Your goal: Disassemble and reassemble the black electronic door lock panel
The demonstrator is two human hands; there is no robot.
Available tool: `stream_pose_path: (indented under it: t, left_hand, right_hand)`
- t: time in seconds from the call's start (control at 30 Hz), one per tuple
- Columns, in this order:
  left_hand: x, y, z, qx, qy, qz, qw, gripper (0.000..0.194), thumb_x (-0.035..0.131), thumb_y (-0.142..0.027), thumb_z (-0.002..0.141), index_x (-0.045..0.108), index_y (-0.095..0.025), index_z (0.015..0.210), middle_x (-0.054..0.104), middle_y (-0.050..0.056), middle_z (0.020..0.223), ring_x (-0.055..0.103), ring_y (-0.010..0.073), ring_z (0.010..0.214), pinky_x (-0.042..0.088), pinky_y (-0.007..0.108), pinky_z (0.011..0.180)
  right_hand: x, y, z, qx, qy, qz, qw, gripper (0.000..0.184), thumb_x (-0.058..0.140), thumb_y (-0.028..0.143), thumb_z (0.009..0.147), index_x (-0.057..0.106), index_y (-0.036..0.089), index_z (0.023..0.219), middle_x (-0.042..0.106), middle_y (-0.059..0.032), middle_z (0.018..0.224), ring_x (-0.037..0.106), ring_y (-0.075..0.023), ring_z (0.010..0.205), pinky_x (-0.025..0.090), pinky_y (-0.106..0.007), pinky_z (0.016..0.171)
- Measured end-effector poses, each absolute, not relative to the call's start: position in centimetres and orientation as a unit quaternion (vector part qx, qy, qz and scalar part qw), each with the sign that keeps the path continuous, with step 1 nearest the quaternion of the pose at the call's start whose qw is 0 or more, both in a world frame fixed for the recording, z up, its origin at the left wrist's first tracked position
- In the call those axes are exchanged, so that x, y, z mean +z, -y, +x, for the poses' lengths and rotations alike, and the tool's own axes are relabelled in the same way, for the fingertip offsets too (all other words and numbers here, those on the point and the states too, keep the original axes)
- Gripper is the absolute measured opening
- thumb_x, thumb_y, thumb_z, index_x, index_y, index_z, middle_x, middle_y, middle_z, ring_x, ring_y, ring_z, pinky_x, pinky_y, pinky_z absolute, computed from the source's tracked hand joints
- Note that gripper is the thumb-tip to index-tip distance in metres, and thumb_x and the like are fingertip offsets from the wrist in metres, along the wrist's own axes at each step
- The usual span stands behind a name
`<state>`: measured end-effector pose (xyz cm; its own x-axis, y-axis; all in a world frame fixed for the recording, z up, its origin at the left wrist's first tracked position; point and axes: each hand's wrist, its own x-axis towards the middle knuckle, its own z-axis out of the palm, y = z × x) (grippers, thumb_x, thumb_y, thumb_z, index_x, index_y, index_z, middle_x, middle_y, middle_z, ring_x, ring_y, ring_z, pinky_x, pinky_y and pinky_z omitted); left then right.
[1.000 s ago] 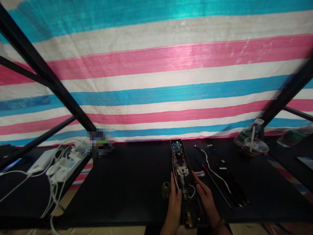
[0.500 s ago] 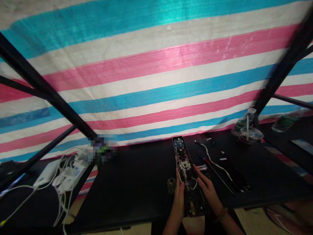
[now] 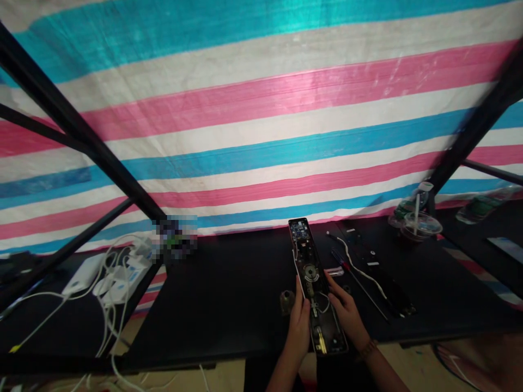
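An opened electronic door lock panel (image 3: 311,273), long and dark, lies lengthwise in front of me. A blue circuit board sits at its far end, a round part at its middle, and a brass-coloured piece at its near end. My left hand (image 3: 300,321) grips the left edge, and my right hand (image 3: 347,313) holds the right edge with fingers along the side. A thin white wire loops inside the housing between them. Left of the panel is a small dark metal part (image 3: 287,301). A small shiny packet (image 3: 335,271) lies by my right fingertips.
Right of the panel lie a long screwdriver (image 3: 365,283), a white cable (image 3: 359,274) and a flat black panel (image 3: 394,291). A plastic cup (image 3: 420,227) stands farther back. White chargers and cables (image 3: 122,283) crowd the left, beside a black frame post (image 3: 98,155).
My view has shifted slightly. The panel's inside now catches the light differently, as if tilted a little. Both hands still hold its sides.
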<state>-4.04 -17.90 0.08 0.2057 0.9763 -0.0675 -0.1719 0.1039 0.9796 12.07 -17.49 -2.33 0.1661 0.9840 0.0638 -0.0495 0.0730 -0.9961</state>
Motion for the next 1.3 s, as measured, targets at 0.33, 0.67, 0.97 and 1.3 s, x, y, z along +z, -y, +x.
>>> stream_pose_path:
  t: [0.33, 0.67, 0.97, 1.3]
  left_hand:
    - [-0.9, 17.5, -4.1, 0.478, -0.443, 0.461, 0.602, 0.070, 0.049, -0.053, 0.094, 0.029, -0.024, 0.154, 0.028, 0.002, 0.161, 0.022, 0.0227, 0.150, 0.015, 0.036, 0.123]
    - [-0.4, 17.4, -4.0, 0.485, -0.458, 0.456, 0.589, 0.065, 0.046, -0.054, 0.095, 0.034, -0.026, 0.152, 0.031, 0.001, 0.160, 0.024, 0.0217, 0.149, 0.016, 0.037, 0.123]
    - [-0.9, 17.3, -4.2, 0.486, -0.469, 0.434, 0.596, 0.068, 0.049, -0.057, 0.092, 0.038, -0.026, 0.151, 0.032, 0.002, 0.160, 0.024, 0.0224, 0.149, 0.018, 0.036, 0.123]
    - [-1.2, 16.9, -4.4, 0.541, -0.419, 0.347, 0.641, 0.062, 0.059, -0.055, 0.086, 0.053, -0.027, 0.142, 0.048, 0.004, 0.152, 0.039, 0.0274, 0.143, 0.030, 0.042, 0.119]
  right_hand:
    - [-2.5, 17.5, 11.7, 0.441, 0.485, -0.514, 0.553, 0.058, 0.061, 0.036, 0.090, 0.047, 0.022, 0.145, 0.054, -0.0080, 0.145, 0.057, -0.0273, 0.129, 0.042, -0.048, 0.110]
    - [-2.4, 17.4, 11.4, 0.438, 0.492, -0.522, 0.542, 0.059, 0.059, 0.039, 0.092, 0.046, 0.020, 0.146, 0.055, -0.0076, 0.144, 0.056, -0.0265, 0.130, 0.043, -0.045, 0.109]
    - [-1.5, 17.6, 11.3, 0.454, 0.488, -0.509, 0.545, 0.062, 0.059, 0.045, 0.092, 0.046, 0.020, 0.146, 0.068, -0.0098, 0.128, 0.066, -0.0245, 0.115, 0.055, -0.035, 0.095]
    - [-1.1, 17.5, 11.5, 0.471, 0.427, -0.513, 0.577, 0.061, 0.072, 0.051, 0.080, 0.063, 0.022, 0.133, 0.074, -0.0114, 0.115, 0.073, -0.0291, 0.098, 0.061, -0.040, 0.083]
